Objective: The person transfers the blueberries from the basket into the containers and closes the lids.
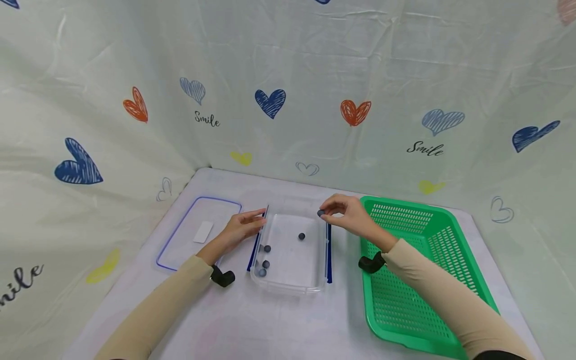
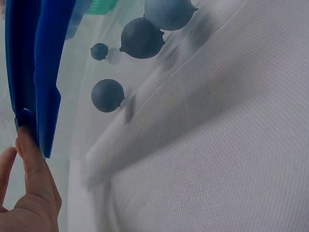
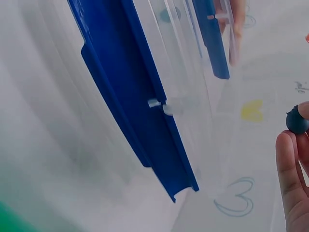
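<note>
A clear plastic box [image 1: 294, 260] with blue side latches stands in the middle of the table. Several small dark blue-grey balls, such as this ball [image 1: 301, 236], lie on its floor, mostly along the left side. Seen from the left wrist, each ball [image 2: 108, 95] is round with little nubs. My right hand [image 1: 348, 215] pinches one more ball [image 3: 297, 120] between thumb and fingers, at the box's far right corner. With extended fingers, my left hand [image 1: 240, 230] touches the blue latch [image 2: 48, 72] on the box's left side.
A green perforated basket [image 1: 371, 320] stands on the right, beneath my right forearm. On the left lies a clear lid with a blue rim [image 1: 177, 225], a white label [image 1: 203, 232] on it. A curtain printed with hearts [image 1: 270, 102] hangs behind the table.
</note>
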`<state>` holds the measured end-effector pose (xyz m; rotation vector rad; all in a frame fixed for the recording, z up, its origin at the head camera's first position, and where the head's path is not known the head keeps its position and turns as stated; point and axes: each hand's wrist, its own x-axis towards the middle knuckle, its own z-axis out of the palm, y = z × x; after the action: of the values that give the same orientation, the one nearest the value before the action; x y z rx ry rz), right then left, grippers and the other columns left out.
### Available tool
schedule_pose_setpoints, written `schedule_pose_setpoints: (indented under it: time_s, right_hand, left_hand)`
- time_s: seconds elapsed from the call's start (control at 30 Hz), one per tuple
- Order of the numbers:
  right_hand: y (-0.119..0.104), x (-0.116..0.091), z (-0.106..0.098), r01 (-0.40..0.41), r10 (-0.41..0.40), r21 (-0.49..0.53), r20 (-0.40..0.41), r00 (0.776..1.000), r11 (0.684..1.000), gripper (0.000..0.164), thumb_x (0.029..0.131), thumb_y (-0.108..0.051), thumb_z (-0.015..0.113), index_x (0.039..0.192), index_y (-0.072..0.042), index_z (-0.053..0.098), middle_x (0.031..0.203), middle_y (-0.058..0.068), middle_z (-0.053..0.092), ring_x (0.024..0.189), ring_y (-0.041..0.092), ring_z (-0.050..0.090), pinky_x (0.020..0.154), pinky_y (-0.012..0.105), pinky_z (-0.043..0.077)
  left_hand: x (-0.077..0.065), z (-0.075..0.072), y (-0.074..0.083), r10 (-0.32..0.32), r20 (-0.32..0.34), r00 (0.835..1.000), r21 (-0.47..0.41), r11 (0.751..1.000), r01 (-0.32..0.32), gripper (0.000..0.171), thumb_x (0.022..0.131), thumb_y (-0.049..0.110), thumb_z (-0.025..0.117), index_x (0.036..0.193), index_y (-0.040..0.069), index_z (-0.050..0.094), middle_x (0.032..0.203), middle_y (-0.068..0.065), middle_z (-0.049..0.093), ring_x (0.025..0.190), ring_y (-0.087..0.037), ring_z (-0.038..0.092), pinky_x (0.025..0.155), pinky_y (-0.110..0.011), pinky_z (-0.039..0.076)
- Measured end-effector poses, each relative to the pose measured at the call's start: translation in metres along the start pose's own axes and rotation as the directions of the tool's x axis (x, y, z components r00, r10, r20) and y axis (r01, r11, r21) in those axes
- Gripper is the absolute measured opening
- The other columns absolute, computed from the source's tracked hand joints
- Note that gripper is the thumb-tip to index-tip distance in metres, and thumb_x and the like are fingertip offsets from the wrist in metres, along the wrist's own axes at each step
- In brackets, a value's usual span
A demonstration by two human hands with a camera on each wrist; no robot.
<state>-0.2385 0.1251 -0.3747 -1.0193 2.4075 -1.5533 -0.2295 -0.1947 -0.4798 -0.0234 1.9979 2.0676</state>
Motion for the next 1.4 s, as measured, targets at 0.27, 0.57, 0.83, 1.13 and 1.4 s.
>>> schedule_pose_setpoints:
  time_s: [0.27, 0.57, 0.83, 1.13, 1.4]
  right_hand:
    - [0.000, 0.001, 0.015, 0.030, -0.030, 0.005, 0.065, 0.997, 1.000, 0.018, 0.079, 0.005, 0.068, 0.096, 0.008, 0.063, 0.092, 0.022, 0.060, 0.080, 0.032, 0.058, 0.072, 0.034, 0.054]
    - [-0.002, 0.002, 0.025, 0.038, -0.036, -0.022, 0.095, 0.995, 0.999, 0.018, 0.079, 0.004, 0.068, 0.096, 0.007, 0.063, 0.092, 0.020, 0.060, 0.081, 0.031, 0.059, 0.072, 0.039, 0.053]
    - [-0.003, 0.000, 0.027, 0.040, -0.039, -0.019, 0.085, 0.996, 0.999, 0.015, 0.079, 0.005, 0.067, 0.092, 0.001, 0.064, 0.089, 0.014, 0.061, 0.080, 0.031, 0.060, 0.071, 0.038, 0.054]
    - [-0.004, -0.001, 0.019, 0.013, -0.013, -0.003, 0.043, 0.999, 1.000, 0.014, 0.079, 0.003, 0.068, 0.092, 0.000, 0.064, 0.091, 0.015, 0.061, 0.082, 0.030, 0.059, 0.074, 0.040, 0.053]
    - [-0.004, -0.006, 0.007, -0.017, 0.017, 0.014, 0.000, 1.000, 1.000, 0.014, 0.080, 0.003, 0.067, 0.094, 0.002, 0.064, 0.094, 0.024, 0.060, 0.084, 0.032, 0.059, 0.076, 0.036, 0.053]
  left_hand:
    - [0.001, -0.001, -0.002, 0.001, 0.004, 1.000, 0.023, 1.000, -0.001, 0.055, 0.080, 0.026, 0.072, 0.131, 0.015, 0.053, 0.117, -0.011, 0.057, 0.104, -0.018, 0.057, 0.088, -0.027, 0.048]
    - [0.002, 0.000, -0.002, 0.002, -0.005, 1.000, -0.011, 1.000, -0.002, 0.053, 0.080, 0.023, 0.072, 0.129, 0.013, 0.054, 0.114, -0.010, 0.058, 0.099, -0.014, 0.058, 0.086, -0.026, 0.049]
    - [0.000, 0.000, -0.002, 0.008, -0.005, 1.000, 0.038, 0.999, -0.008, 0.054, 0.080, 0.027, 0.071, 0.131, 0.016, 0.054, 0.116, -0.010, 0.057, 0.101, -0.015, 0.057, 0.087, -0.026, 0.048]
    - [0.001, 0.001, -0.003, 0.008, -0.015, 1.000, 0.000, 1.000, -0.008, 0.052, 0.082, 0.021, 0.070, 0.130, 0.013, 0.053, 0.115, -0.012, 0.057, 0.101, -0.015, 0.058, 0.088, -0.026, 0.048]
    - [0.001, 0.001, -0.003, 0.010, -0.017, 1.000, 0.001, 1.000, -0.010, 0.052, 0.082, 0.021, 0.070, 0.131, 0.013, 0.053, 0.114, -0.011, 0.058, 0.101, -0.014, 0.058, 0.087, -0.025, 0.048]
